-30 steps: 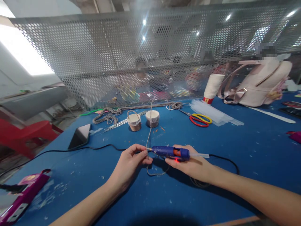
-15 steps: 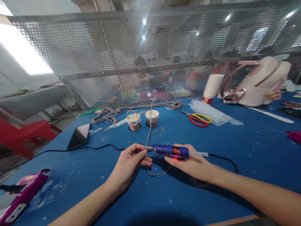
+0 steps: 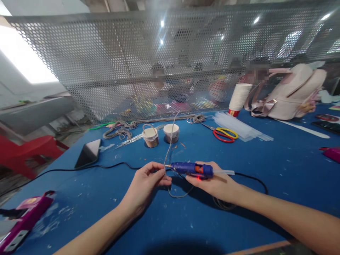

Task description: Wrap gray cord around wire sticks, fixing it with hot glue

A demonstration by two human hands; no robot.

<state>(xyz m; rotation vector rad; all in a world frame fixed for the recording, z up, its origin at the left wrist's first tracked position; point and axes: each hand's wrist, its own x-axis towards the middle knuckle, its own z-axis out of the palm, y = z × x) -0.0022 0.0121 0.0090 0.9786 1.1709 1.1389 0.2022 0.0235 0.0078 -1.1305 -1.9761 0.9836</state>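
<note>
My left hand [image 3: 148, 182] pinches a thin grey cord [image 3: 169, 148] between thumb and fingers; one end stands up above the fingertips and the rest loops down to the right. My right hand [image 3: 216, 184] is wrapped round a blue glue gun [image 3: 186, 168], a clear glue stick [image 3: 224, 172] poking out of its back. The gun's nozzle points left and meets the cord, or nearly so, at my left fingertips. Beyond the hands are a small cup with a handle [image 3: 151, 137] and a second small cup without one [image 3: 171, 134].
Red-and-yellow scissors [image 3: 224, 135], clear glue sticks [image 3: 239, 125], stacked paper cups [image 3: 239, 100] and a pale backpack [image 3: 289, 94] lie at back right. On the left are a phone [image 3: 88, 153], a black cable and a purple power strip [image 3: 25, 221]. People sit behind the mesh screen [image 3: 106, 63].
The cord's upright end has tipped slightly to the right. Both hands and the glue gun hold nearly the same position, with a slight shift of the whole view.
</note>
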